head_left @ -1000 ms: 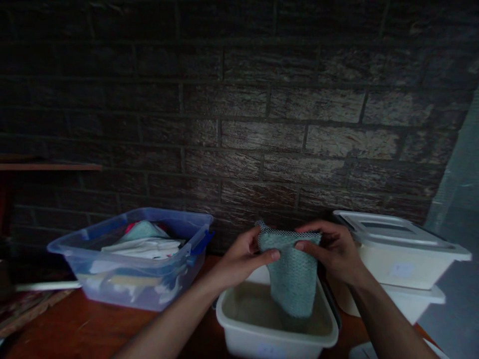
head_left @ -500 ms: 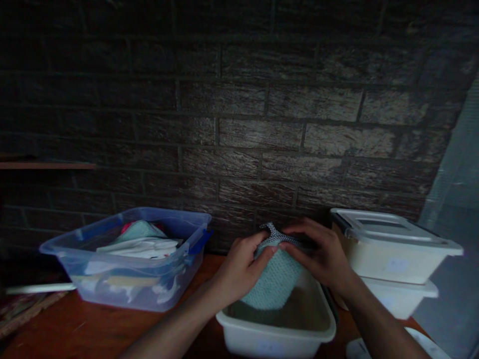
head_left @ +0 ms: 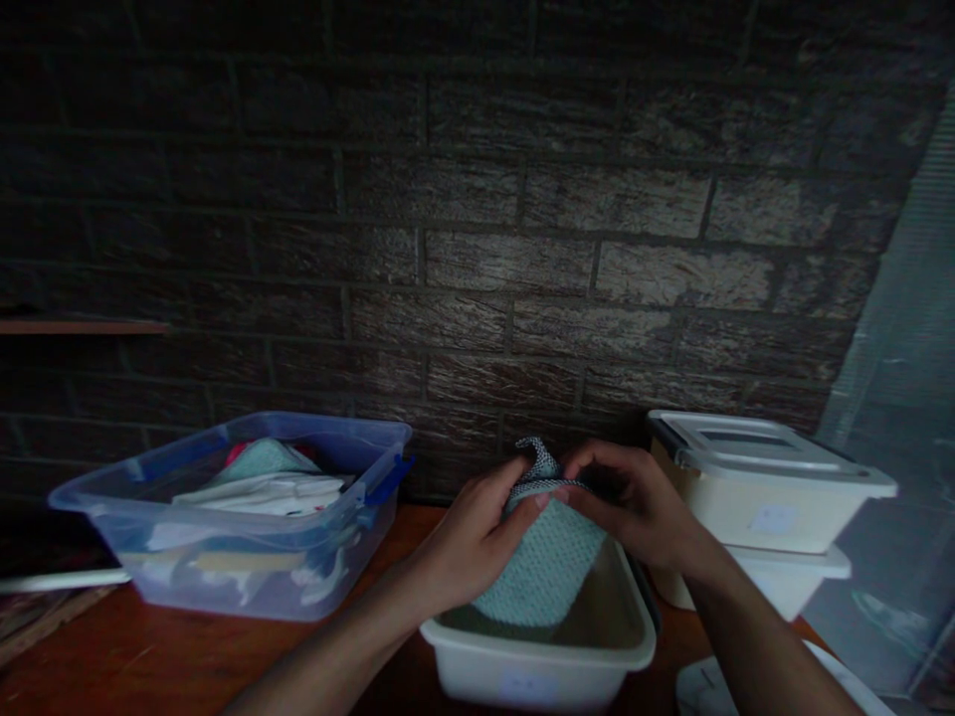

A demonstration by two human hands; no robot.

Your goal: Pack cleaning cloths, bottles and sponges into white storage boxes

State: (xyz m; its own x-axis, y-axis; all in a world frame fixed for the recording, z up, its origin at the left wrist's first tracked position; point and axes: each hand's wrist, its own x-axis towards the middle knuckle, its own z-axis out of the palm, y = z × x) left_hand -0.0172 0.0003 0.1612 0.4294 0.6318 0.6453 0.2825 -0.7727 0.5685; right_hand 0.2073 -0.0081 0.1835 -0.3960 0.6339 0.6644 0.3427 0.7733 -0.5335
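A pale green, coarsely textured cloth (head_left: pixel 548 567) with a black-and-white patterned edge hangs from both my hands above a white plastic bin (head_left: pixel 537 661). My left hand (head_left: pixel 488 527) pinches its upper left part between thumb and fingers. On the other side, my right hand (head_left: pixel 634 497) grips the top edge, thumb close to the left thumb. One patterned corner curls upward between the hands. The cloth's lower end dips below the bin's rim; I cannot tell whether it touches the bottom.
A clear bluish tub (head_left: pixel 246 557) with folded cloths (head_left: pixel 269 492) stands at left on the wooden table (head_left: pixel 96 661). At right, a lidded white box (head_left: pixel 776 497) sits on another white box (head_left: pixel 791 582). A white lid-like piece (head_left: pixel 708 686) lies front right. A dark brick wall (head_left: pixel 463 259) rises behind.
The view has shifted slightly to the right. My fingers have moved a little on the cloth's edge, and the patterned corner now stands up more. Both hands still hold it.
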